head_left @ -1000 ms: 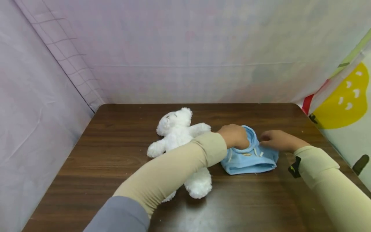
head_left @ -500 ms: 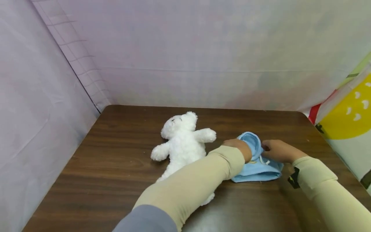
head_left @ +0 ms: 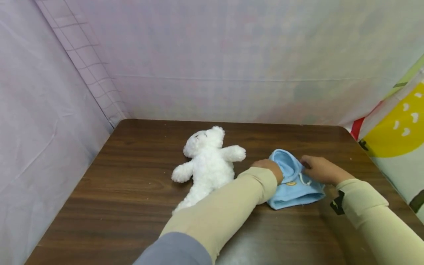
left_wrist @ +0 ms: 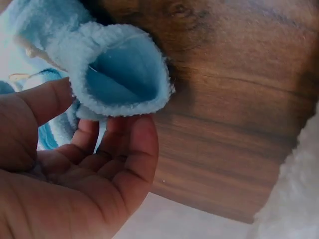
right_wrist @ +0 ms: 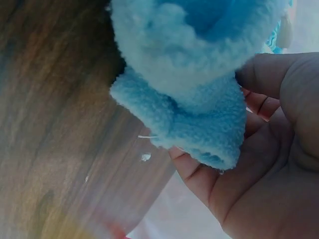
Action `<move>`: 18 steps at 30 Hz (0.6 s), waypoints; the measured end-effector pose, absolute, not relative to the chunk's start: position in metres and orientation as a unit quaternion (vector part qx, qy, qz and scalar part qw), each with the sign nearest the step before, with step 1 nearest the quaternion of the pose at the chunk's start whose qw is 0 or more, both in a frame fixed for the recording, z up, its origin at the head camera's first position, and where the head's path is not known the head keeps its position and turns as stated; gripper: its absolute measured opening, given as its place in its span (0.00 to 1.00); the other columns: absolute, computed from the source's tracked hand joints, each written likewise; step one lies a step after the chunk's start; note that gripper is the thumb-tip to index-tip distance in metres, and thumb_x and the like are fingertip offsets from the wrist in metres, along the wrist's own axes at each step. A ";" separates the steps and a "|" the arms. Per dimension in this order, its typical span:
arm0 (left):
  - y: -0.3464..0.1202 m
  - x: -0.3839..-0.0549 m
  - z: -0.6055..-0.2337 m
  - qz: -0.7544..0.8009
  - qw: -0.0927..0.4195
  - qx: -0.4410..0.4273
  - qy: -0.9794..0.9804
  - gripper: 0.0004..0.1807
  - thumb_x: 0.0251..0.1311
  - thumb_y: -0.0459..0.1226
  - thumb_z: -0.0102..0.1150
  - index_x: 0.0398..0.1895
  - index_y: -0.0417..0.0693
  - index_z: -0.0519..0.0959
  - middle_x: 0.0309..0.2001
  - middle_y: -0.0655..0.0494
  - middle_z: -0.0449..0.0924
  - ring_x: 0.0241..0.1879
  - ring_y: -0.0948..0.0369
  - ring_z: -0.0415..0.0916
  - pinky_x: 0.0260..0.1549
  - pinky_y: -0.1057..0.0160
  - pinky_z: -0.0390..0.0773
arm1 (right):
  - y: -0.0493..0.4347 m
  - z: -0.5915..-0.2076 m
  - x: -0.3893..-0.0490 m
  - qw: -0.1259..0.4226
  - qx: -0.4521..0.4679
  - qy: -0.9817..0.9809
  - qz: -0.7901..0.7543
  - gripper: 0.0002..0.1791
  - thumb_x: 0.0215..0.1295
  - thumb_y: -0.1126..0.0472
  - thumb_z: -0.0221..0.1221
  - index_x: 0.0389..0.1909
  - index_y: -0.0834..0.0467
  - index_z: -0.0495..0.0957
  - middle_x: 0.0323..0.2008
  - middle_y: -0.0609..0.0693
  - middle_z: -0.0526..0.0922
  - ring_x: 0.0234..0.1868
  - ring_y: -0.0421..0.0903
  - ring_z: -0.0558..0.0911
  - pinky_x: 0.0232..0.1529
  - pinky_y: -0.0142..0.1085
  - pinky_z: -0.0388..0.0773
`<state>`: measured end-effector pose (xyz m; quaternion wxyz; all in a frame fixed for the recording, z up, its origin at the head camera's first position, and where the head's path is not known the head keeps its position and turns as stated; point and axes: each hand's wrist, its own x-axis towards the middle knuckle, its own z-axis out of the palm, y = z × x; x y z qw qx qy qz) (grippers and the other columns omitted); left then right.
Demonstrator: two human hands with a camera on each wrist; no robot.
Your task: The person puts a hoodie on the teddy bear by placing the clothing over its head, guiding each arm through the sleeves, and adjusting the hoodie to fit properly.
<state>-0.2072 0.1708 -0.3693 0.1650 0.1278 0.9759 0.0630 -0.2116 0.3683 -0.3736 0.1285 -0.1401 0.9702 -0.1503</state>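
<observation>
A small light-blue toy hoodie [head_left: 294, 195] with white drawstrings lies on the table, its hood toward the back and its bottom opening toward me. My left hand [head_left: 269, 170] is at the hoodie's left side. In the left wrist view its thumb and curled fingers hold the fleecy sleeve [left_wrist: 124, 102], whose round opening faces the camera. On the other side, my right hand [head_left: 322, 170] grips the hoodie's right sleeve [right_wrist: 214, 129] between thumb and fingers. Left of the hoodie, a white plush bear [head_left: 212, 165] lies on its back, its lower body hidden behind my left forearm.
The brown wooden table [head_left: 132, 165] reaches back to a pale fabric curtain [head_left: 212, 66]. Another curtain [head_left: 49, 129] hangs at the left. A panel with a yellow print [head_left: 394, 136] stands along the right edge.
My left hand has shifted from the hood's left edge down to the hoodie's left side. The hoodie has moved slightly right and toward me. My right hand has closed in against its right side.
</observation>
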 end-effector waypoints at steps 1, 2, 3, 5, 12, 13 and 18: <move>0.170 -0.208 -0.369 0.076 0.169 0.136 0.973 0.14 0.68 0.46 0.53 0.26 0.54 0.82 0.31 0.60 0.81 0.28 0.65 0.76 0.30 0.65 0.77 | 0.369 -0.374 -0.211 0.130 -0.137 0.970 -0.151 0.06 0.65 0.67 0.58 0.40 0.65 0.75 0.30 0.52 0.78 0.31 0.49 0.76 0.31 0.45 0.75; 0.169 -0.209 -0.369 0.087 0.171 0.143 0.971 0.14 0.68 0.45 0.54 0.26 0.53 0.82 0.31 0.60 0.81 0.27 0.64 0.75 0.29 0.65 0.77 | 0.370 -0.374 -0.211 0.133 -0.134 0.970 -0.153 0.07 0.65 0.66 0.58 0.40 0.65 0.75 0.30 0.52 0.78 0.31 0.49 0.76 0.32 0.46 0.75; 0.169 -0.210 -0.368 0.100 0.170 0.144 0.970 0.13 0.68 0.44 0.54 0.27 0.53 0.83 0.31 0.59 0.81 0.27 0.64 0.75 0.29 0.65 0.77 | 0.371 -0.374 -0.210 0.136 -0.132 0.969 -0.155 0.08 0.64 0.65 0.59 0.41 0.66 0.75 0.31 0.52 0.78 0.32 0.49 0.76 0.32 0.46 0.75; 0.168 -0.212 -0.365 0.105 0.167 0.149 0.969 0.11 0.68 0.44 0.54 0.31 0.54 0.84 0.33 0.59 0.82 0.28 0.64 0.76 0.28 0.64 0.78 | 0.373 -0.375 -0.210 0.141 -0.130 0.968 -0.160 0.12 0.64 0.63 0.61 0.42 0.67 0.75 0.31 0.53 0.78 0.32 0.49 0.76 0.32 0.46 0.76; 0.171 -0.209 -0.347 0.079 0.112 0.158 0.978 0.10 0.66 0.47 0.56 0.42 0.60 0.85 0.43 0.63 0.83 0.38 0.63 0.80 0.30 0.63 0.79 | 0.380 -0.374 -0.214 0.107 -0.146 0.971 -0.156 0.10 0.65 0.63 0.61 0.43 0.65 0.77 0.33 0.52 0.81 0.34 0.49 0.77 0.35 0.49 0.76; 0.171 -0.208 -0.343 0.083 0.108 0.164 0.977 0.10 0.65 0.46 0.56 0.41 0.60 0.85 0.42 0.62 0.84 0.37 0.64 0.80 0.29 0.63 0.79 | 0.381 -0.373 -0.214 0.097 -0.147 0.972 -0.154 0.10 0.66 0.64 0.60 0.44 0.66 0.77 0.34 0.54 0.81 0.35 0.52 0.79 0.36 0.51 0.76; 0.173 -0.198 -0.323 0.123 0.091 0.184 0.971 0.06 0.63 0.45 0.60 0.32 0.59 0.84 0.34 0.63 0.83 0.29 0.65 0.77 0.25 0.64 0.77 | 0.389 -0.366 -0.209 0.047 -0.135 0.977 -0.159 0.11 0.69 0.66 0.57 0.49 0.67 0.75 0.40 0.63 0.82 0.40 0.58 0.80 0.40 0.57 0.76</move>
